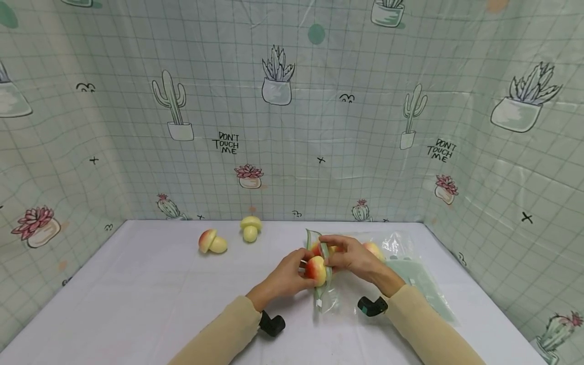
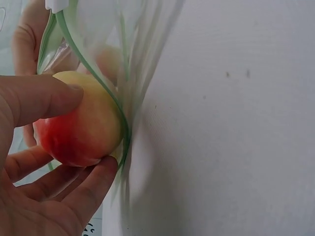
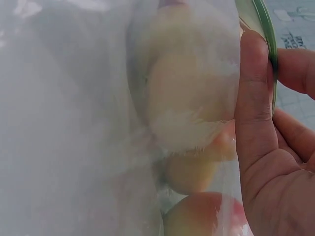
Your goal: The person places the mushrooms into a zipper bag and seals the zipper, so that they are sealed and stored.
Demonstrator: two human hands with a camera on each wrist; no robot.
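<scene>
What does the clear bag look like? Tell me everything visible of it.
The bag is thin and see-through, like plastic film, with green strips along its mouth and a white slider at one end. It rests on the white table, its mouth parted and facing the person's left. The right hand pinches its rim, while the left hand holds a red-and-yellow piece at the opening. More red and yellow pieces show through its creased film.
</scene>
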